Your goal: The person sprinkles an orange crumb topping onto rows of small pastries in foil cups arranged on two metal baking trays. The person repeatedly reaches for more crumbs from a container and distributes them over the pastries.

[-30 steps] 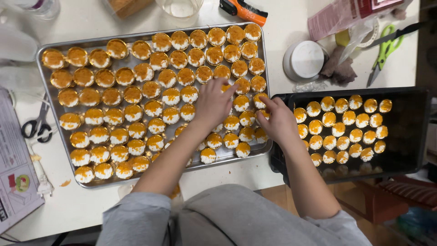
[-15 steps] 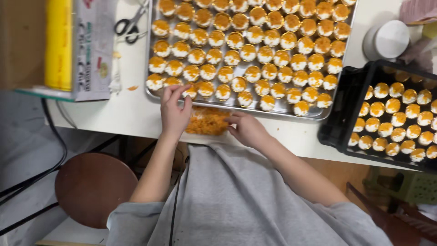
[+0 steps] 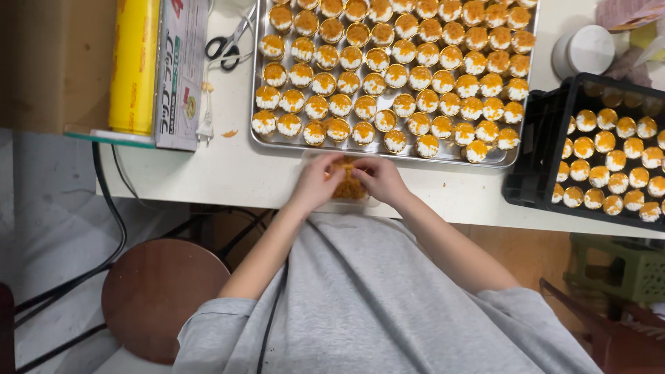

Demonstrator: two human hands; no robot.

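here the left hand (image 3: pixel 315 185) and the right hand (image 3: pixel 379 181) meet at the desk (image 3: pixel 228 173) edge, fingers curled from both sides around a small clear tub of orange crumbs (image 3: pixel 346 185) lying between them, equally near to each. just beyond it the metal tray (image 3: pixel 388 147) holds rows of crumb-topped cups, and the black crate (image 3: pixel 533 159) at right holds more.

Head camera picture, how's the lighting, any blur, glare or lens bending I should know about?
Head view: even, soft light with faint shadows; the silver metal baking tray bows at its edges from wide-lens distortion; the left hand and right hand, both on the small clear tub of orange crumbs, look slightly soft; the yellow cling-film roll shows a mild sheen, no harsh glare.
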